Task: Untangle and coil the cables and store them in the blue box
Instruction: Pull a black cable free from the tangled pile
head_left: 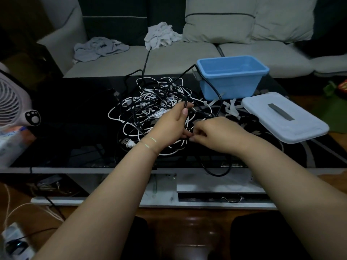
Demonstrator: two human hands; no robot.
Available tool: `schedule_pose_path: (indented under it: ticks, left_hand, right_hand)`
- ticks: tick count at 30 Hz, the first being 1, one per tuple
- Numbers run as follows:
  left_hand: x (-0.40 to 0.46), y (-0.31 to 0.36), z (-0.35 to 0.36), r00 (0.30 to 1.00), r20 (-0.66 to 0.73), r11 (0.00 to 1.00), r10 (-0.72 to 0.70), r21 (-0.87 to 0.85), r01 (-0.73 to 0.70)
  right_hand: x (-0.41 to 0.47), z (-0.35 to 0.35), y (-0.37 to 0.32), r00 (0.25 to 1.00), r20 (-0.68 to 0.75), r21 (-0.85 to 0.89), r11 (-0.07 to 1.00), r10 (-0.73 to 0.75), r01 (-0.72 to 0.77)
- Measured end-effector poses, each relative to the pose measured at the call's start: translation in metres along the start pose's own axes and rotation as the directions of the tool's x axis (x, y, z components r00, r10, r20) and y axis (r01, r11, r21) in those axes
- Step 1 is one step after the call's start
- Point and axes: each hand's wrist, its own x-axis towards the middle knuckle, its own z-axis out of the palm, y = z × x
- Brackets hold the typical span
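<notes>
A tangled heap of black and white cables (pixel 150 102) lies in the middle of the black glass table (pixel 75 117). My left hand (pixel 171 124) reaches into the heap's right side, its fingers closed around a few loops of black cable. Touching it from the right, my right hand (pixel 214 134) pinches black cable at its fingertips. The blue box (pixel 231 76) stands open and empty at the back right of the table, with one black cable running past its left side. Its pale lid (pixel 283 117) lies flat to the right of my hands.
A white plug (pixel 128 143) sticks out at the heap's near edge. White paper strips (pixel 230 107) lie between box and lid. A fan (pixel 13 102) stands at the left. Behind the table is a sofa with crumpled cloths (pixel 159 35). A black cable loop (pixel 216 170) hangs over the table's front edge.
</notes>
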Motion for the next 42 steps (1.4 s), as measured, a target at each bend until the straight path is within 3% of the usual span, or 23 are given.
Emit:
schedule_pose_path:
  ticks: [3,9,12,14,16,20,25,28,32,36,38,40,42]
  left_hand:
    - [0.004,-0.001,0.003,0.998,0.048,0.999,0.028,0.046,-0.03]
    - [0.003,0.0,0.001,0.979,0.199,0.979,-0.031,-0.189,0.069]
    - [0.002,0.005,-0.003,0.961,0.258,0.952,-0.101,-0.254,0.169]
    - [0.0,0.006,-0.007,0.948,0.294,0.931,-0.123,-0.296,0.213]
    - [-0.001,0.007,-0.008,0.937,0.335,0.901,-0.101,-0.368,0.229]
    - [-0.005,0.008,-0.011,0.927,0.374,0.752,-0.006,-0.61,0.251]
    - [-0.002,0.006,-0.021,0.934,0.355,0.493,0.032,-0.819,0.294]
    - [-0.001,0.003,-0.026,0.934,0.355,0.402,0.047,-0.862,0.308]
    - [-0.002,0.005,-0.027,0.956,0.291,0.374,0.039,-0.891,0.256]
    - [0.0,0.009,-0.038,0.982,0.183,0.18,0.047,-0.968,0.172]
    - [0.001,0.007,-0.043,0.99,0.14,0.127,0.014,-0.982,0.137]
    - [0.003,0.006,-0.045,0.992,0.125,0.069,-0.004,-0.99,0.125]
    - [0.003,0.004,-0.047,0.996,0.086,0.046,-0.029,-0.995,0.087]
  right_hand:
    - [0.002,0.001,-0.004,0.981,-0.155,-0.013,0.993,-0.119,0.118]
    - [0.002,-0.011,0.002,0.94,-0.322,0.009,0.993,-0.109,0.118]
    - [0.002,-0.015,0.01,0.957,-0.289,0.258,0.961,-0.023,0.101]
    - [0.003,-0.013,0.017,0.965,-0.255,0.51,0.857,0.06,0.081]
    - [0.005,-0.01,0.018,0.953,-0.287,0.591,0.8,0.093,0.1]
    - [0.011,-0.007,0.015,0.914,-0.375,0.615,0.779,0.154,0.121]
    - [0.019,0.001,0.028,0.922,-0.304,0.746,0.661,0.24,0.073]
    - [0.028,0.009,0.03,0.907,-0.304,0.732,0.681,0.292,0.026]
    - [0.034,0.024,0.025,0.918,-0.287,0.736,0.677,0.273,0.029]
    - [0.037,0.036,0.026,0.973,-0.154,0.723,0.691,0.17,-0.006]
    - [0.04,0.04,0.029,0.971,-0.121,0.746,0.664,0.208,-0.05]
    - [0.041,0.039,0.03,0.949,-0.165,0.722,0.689,0.267,-0.069]
    - [0.038,0.034,0.027,0.936,-0.244,0.621,0.782,0.255,-0.051]
